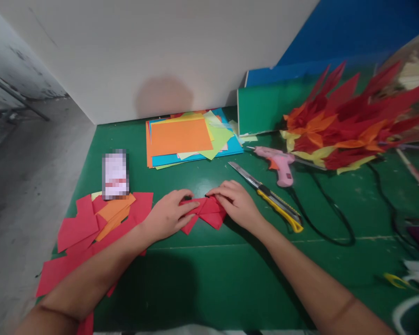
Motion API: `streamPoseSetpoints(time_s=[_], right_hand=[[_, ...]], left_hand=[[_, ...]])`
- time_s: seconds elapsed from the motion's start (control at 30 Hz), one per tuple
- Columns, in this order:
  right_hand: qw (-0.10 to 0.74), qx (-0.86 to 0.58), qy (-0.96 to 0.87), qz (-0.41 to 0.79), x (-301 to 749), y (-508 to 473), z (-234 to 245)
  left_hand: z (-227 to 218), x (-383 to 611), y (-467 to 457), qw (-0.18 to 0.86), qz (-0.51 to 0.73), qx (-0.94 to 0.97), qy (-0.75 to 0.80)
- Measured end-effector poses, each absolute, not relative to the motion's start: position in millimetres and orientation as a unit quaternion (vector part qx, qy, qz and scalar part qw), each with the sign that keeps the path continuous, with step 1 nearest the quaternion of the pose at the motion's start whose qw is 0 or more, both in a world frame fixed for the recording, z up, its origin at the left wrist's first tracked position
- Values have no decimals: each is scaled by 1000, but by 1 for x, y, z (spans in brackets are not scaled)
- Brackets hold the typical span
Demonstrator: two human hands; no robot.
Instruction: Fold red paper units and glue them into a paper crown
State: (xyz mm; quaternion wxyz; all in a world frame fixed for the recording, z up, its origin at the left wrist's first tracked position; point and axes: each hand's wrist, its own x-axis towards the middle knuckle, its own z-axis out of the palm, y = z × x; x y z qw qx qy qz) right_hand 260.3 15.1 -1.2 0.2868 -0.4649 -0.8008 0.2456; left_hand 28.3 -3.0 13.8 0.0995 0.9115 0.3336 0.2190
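Observation:
Between my two hands a folded piece of red paper (211, 215) lies at the middle of the green table. My left hand (171, 211) grips its left end, with the thumb on top and the fingers curled at the far edge. On the right end, my right hand (235, 202) pinches the upper edge between thumb and fingers. Parts of the paper are hidden under the fingers. Loose red paper pieces (78, 228) and orange paper strips (117, 211) lie left of my left hand, partly under my forearm. A yellow box cutter (281, 209), blade out, rests right of my right hand.
A pink glue gun (279, 163) with a black cord lies beyond the cutter. Stacked coloured paper (181, 137) sits at the back by a white board (181, 51). Red and orange paper flowers (352, 116) fill the back right. A blurred phone-like object (115, 174) lies at left.

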Motion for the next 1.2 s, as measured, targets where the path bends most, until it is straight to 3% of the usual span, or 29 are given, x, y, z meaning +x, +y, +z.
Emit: streamPoseSetpoints(time_s=[0.8,1.03,1.2], right_hand=[[292,-486,-786,247,256,14,0],[252,-448,-844,154,259,6,10],[186,-338,-899,209,260,2,17]], left_hand=[[12,31,-6,93,203,910,349],[7,32,-6,90,200,907,359],[6,31,-6,89,190,908,362]])
